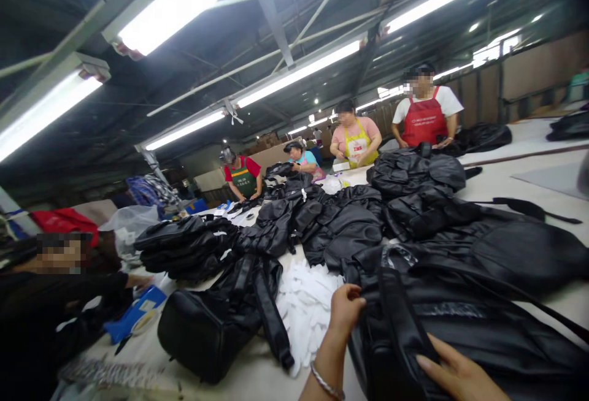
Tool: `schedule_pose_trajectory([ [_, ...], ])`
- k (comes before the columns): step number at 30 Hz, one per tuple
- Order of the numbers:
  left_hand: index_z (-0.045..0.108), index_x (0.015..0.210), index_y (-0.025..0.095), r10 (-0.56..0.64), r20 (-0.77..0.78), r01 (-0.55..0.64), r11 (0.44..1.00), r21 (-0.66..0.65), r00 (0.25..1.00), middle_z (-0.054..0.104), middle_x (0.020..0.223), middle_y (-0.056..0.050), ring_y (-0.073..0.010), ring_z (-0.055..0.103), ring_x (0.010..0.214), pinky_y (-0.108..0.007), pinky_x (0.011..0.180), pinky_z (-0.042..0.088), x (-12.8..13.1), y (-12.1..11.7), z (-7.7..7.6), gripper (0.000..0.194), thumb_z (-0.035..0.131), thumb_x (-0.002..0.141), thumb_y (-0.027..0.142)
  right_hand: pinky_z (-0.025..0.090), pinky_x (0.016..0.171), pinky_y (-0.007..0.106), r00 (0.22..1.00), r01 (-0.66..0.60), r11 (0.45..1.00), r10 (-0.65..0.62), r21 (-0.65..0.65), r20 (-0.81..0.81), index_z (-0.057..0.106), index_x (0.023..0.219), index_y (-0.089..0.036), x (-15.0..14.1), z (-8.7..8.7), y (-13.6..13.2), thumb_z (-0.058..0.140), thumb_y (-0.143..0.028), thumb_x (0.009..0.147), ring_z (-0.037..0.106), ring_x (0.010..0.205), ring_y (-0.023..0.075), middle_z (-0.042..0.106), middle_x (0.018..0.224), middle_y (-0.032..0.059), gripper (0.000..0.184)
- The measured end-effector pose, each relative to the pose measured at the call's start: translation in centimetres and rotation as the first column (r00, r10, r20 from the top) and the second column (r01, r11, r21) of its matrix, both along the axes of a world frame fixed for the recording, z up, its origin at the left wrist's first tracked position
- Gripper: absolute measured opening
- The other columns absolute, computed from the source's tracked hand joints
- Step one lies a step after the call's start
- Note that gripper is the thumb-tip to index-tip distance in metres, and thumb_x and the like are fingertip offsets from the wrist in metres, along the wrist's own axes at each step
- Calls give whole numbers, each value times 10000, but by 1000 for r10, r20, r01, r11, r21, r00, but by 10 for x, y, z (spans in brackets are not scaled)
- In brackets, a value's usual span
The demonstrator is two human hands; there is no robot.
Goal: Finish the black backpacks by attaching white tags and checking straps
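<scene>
In the head view a black backpack point(453, 327) lies in front of me, smooth and leather-like, with a wide shoulder strap point(399, 309) across its near side. My left hand point(347, 310), with a braided bracelet at its wrist, is at the pack's left edge. Its fingers are curled inward; whatever they may pinch is hidden. Against the strap's lower part rests my right hand point(453, 364), its thumb and forefinger closed on the backpack there and the other fingers out of sight. White cloth-like strips point(301, 309) are heaped just left of my left hand.
Another black backpack point(207, 321) lies to the left, and stacked black bags point(184, 244) stand behind it. More bags point(345, 220) cover the table's middle. A blue box point(135, 315) is near a person in black at left. Several aproned people work across the table.
</scene>
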State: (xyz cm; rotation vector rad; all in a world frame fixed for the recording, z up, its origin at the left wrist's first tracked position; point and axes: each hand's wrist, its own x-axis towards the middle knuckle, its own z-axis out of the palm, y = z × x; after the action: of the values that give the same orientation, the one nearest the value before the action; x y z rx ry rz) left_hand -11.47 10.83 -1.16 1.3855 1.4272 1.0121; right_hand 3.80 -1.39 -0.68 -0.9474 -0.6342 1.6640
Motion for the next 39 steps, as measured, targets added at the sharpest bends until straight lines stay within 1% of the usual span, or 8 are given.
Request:
schedule_pose_trajectory([
  [6, 571, 801, 81, 0, 250, 51, 979, -198, 968, 607, 681, -67, -123, 579, 584, -233, 552, 460, 13, -58, 35, 246, 510, 706, 300, 495, 469, 266, 995, 70, 996, -74, -57, -66, 292, 1304, -246, 7, 36, -8, 760, -286, 577, 547, 579, 178, 580, 912, 39, 866],
  [14, 562, 738, 66, -69, 332, 212, 884, -417, 941, 584, 612, -45, -113, 568, 531, -266, 605, 459, 21, -66, 55, 262, 552, 694, 324, 519, 525, 283, 986, 65, 993, -79, -99, -144, 342, 1277, -263, 3, 44, -15, 782, -265, 595, 548, 631, 174, 572, 906, 36, 812],
  [18, 556, 680, 84, -1, 497, 273, 837, -474, 868, 575, 588, -29, -109, 535, 518, -257, 558, 422, 29, -69, 53, 351, 644, 576, 408, 520, 535, 312, 990, 61, 992, -73, -107, -117, 294, 1302, -263, -6, 41, -19, 797, -294, 565, 553, 644, 193, 571, 912, 42, 893],
  [22, 551, 603, 78, 98, 562, 213, 861, -462, 821, 558, 546, -18, -92, 488, 485, -242, 532, 392, 41, -75, 46, 297, 704, 468, 294, 505, 534, 289, 998, 47, 994, -44, -102, 36, 195, 1340, -252, -12, 22, -26, 784, -351, 559, 564, 632, 211, 588, 803, 23, 983],
  [29, 570, 885, 127, -41, 322, 151, 934, -325, 946, 630, 747, -34, -147, 541, 702, -265, 671, 443, 36, -82, 17, 419, 706, 496, 206, 388, 398, 154, 907, 39, 996, 1, -85, 420, 239, 1314, -240, -5, -5, -25, 736, -427, 591, 525, 540, 159, 569, 659, -18, 898],
  [33, 566, 842, 133, -34, 400, 172, 933, -317, 916, 619, 734, -19, -126, 532, 656, -245, 634, 441, 30, -79, 5, 337, 663, 522, 182, 432, 446, 192, 874, -107, 990, 136, -89, 467, 242, 1299, -204, -7, -10, -22, 673, -462, 653, 525, 543, 168, 552, 634, -19, 819],
  [36, 556, 766, 131, 78, 542, 149, 920, -362, 837, 596, 671, -5, -111, 515, 566, -253, 578, 429, 23, -76, -1, 286, 630, 490, 148, 455, 443, 248, 729, -317, 937, 340, -146, 594, 278, 1276, -134, 7, -3, -11, 607, -499, 663, 544, 526, 208, 557, 617, 8, 785],
  [39, 546, 715, 137, 158, 642, 170, 892, -418, 750, 581, 630, 0, -123, 512, 534, -270, 552, 418, 14, -76, -6, 279, 608, 443, 125, 373, 368, 245, 313, -463, 881, 266, -98, 912, 570, 1037, -147, 23, 25, 23, 517, -505, 689, 490, 393, 190, 530, 516, 16, 502],
])
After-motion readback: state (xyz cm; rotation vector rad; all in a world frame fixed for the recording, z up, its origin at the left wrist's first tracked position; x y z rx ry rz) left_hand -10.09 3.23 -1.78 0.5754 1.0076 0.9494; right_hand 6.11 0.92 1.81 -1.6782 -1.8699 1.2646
